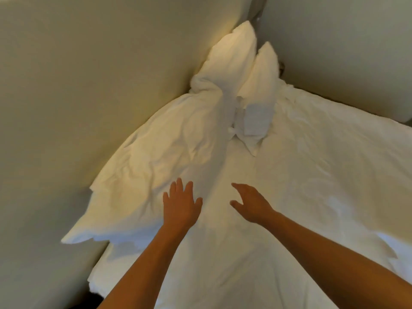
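Note:
A white duvet (301, 175) covers the bed and lies bunched and creased along the left side (142, 166). My left hand (180, 204) lies flat on the duvet with straight, spread fingers. To its right, my right hand (249, 204) hovers just over or lightly on the fabric, fingers extended and slightly bent, thumb apart; it holds nothing. Two white pillows stand on end in the far corner, a larger one (231, 56) and a slimmer one (260, 85) leaning beside it.
A cream wall (78, 97) runs close along the bed's left edge. A padded cream headboard or wall panel (345, 45) borders the far right side. A dark gap of floor (89, 302) shows at the lower left.

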